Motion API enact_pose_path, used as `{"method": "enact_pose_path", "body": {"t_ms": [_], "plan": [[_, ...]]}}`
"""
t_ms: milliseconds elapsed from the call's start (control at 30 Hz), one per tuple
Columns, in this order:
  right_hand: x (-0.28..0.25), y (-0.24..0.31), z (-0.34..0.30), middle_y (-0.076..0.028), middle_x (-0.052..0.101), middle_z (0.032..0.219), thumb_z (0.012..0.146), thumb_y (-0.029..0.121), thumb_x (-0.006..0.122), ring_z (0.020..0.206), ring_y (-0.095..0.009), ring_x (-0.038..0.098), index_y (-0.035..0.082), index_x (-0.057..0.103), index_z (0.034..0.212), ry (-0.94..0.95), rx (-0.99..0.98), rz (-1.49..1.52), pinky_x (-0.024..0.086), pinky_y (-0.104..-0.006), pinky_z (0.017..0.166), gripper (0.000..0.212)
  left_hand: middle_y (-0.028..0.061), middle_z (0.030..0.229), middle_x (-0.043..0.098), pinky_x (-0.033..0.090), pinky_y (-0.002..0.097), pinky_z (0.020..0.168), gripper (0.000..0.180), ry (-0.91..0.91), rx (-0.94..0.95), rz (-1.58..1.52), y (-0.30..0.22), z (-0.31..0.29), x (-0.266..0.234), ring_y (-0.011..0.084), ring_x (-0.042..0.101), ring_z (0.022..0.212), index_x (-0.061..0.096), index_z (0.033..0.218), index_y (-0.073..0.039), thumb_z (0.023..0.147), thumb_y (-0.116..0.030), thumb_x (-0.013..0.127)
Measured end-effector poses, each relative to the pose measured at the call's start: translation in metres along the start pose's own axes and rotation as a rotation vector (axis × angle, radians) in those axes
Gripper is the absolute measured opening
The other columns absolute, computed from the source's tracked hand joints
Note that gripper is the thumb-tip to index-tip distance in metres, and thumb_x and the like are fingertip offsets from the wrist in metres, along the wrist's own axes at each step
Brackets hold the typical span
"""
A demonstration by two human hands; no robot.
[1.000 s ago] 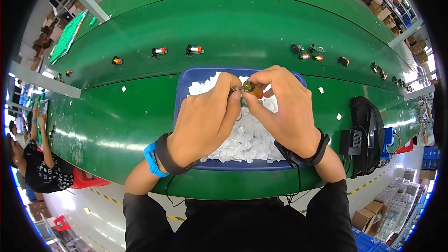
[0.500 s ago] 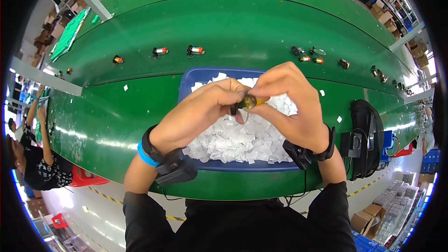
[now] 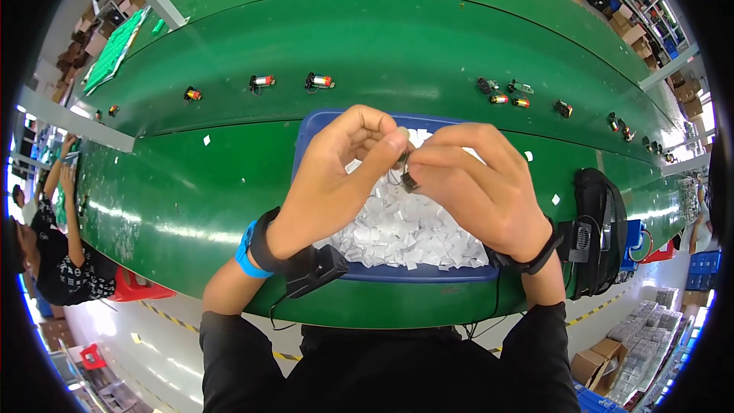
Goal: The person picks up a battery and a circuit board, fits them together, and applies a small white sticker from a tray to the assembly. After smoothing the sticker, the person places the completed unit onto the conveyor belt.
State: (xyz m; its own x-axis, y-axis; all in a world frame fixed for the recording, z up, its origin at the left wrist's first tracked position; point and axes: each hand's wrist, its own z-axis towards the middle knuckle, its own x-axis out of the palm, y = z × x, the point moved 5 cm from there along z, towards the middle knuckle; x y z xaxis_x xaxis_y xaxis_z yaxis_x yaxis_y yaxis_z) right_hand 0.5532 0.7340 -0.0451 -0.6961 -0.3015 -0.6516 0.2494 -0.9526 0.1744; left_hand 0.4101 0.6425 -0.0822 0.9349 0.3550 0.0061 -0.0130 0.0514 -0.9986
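Observation:
Above a blue tray (image 3: 306,134) full of small white paper-like pieces (image 3: 405,229), my two hands meet fingertip to fingertip. Between them is a small dark electronic assembly (image 3: 410,182) with a thin wire, mostly covered by the fingers. My left hand (image 3: 332,172) pinches its upper left side with thumb and forefinger, the other fingers curled. My right hand (image 3: 482,187) is closed round its right side, thumb and fingers pressed together. Both wrists wear black straps, and a blue band circles the left one as well.
Small assemblies with red, white and yellow cylinders, such as this one (image 3: 319,81), lie in a row along the green bench (image 3: 382,46). A black bag (image 3: 596,229) and a black box-shaped device (image 3: 572,239) sit at right. A co-worker (image 3: 57,260) is at far left.
The assembly has been turned in my fingers; its round end and yellow side no longer show. My left hand has rotated, its fingers curling upward, and my right hand has tipped downward.

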Motion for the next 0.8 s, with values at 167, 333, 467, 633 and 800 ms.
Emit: {"method": "enact_pose_path", "body": {"t_ms": [167, 333, 467, 633, 800], "plan": [[-0.004, -0.015, -0.004, -0.006, 0.075, 0.099, 0.067, 0.000, 0.084, 0.096, -0.026, 0.069, 0.005, 0.071, 0.090, -0.074, 0.063, 0.031, 0.058, -0.0334, 0.072, 0.027, 0.0066, 0.104, 0.069, 0.051, 0.0267, 0.080, 0.022, 0.048, 0.000, 0.065, -0.009, 0.000, 0.002, 0.0100, 0.064, 0.090, 0.061, 0.122, 0.001, 0.103, -0.010, 0.061], [-0.007, -0.014, -0.005, -0.005, 0.072, 0.094, 0.065, 0.003, 0.081, 0.093, -0.025, 0.068, 0.005, 0.072, 0.090, -0.151, 0.005, 0.084, 0.056, -0.0356, 0.068, 0.026, 0.0092, 0.113, 0.067, 0.055, 0.0294, 0.079, 0.028, 0.140, -0.072, 0.036, -0.016, -0.004, 0.004, 0.0135, 0.066, 0.089, 0.058, 0.129, 0.003, 0.102, -0.003, 0.060], [-0.017, -0.004, 0.000, -0.005, 0.074, 0.098, 0.066, 0.000, 0.084, 0.094, -0.026, 0.067, 0.005, 0.074, 0.095, -0.086, 0.032, 0.021, 0.058, -0.0329, 0.071, 0.032, 0.0102, 0.114, 0.068, 0.058, 0.0298, 0.075, 0.028, 0.104, -0.091, 0.034, -0.020, -0.005, 0.008, 0.0156, 0.068, 0.088, 0.059, 0.127, 0.004, 0.100, 0.000, 0.061], [-0.017, 0.006, 0.004, -0.003, 0.071, 0.094, 0.067, 0.001, 0.081, 0.089, -0.025, 0.064, 0.006, 0.076, 0.096, 0.009, 0.106, -0.198, 0.057, -0.0344, 0.071, 0.030, 0.0127, 0.116, 0.068, 0.062, 0.0300, 0.071, 0.027, 0.044, -0.055, 0.160, -0.019, -0.004, 0.013, 0.0168, 0.070, 0.092, 0.060, 0.124, 0.005, 0.098, 0.003, 0.062], [-0.016, 0.004, -0.001, -0.003, 0.069, 0.092, 0.067, 0.002, 0.082, 0.087, -0.025, 0.063, 0.007, 0.076, 0.097, -0.025, 0.078, -0.218, 0.056, -0.0355, 0.071, 0.031, 0.0136, 0.118, 0.067, 0.064, 0.0309, 0.071, 0.027, 0.012, 0.019, 0.174, -0.018, -0.005, 0.015, 0.0174, 0.071, 0.094, 0.061, 0.125, 0.004, 0.098, 0.003, 0.062]]}}
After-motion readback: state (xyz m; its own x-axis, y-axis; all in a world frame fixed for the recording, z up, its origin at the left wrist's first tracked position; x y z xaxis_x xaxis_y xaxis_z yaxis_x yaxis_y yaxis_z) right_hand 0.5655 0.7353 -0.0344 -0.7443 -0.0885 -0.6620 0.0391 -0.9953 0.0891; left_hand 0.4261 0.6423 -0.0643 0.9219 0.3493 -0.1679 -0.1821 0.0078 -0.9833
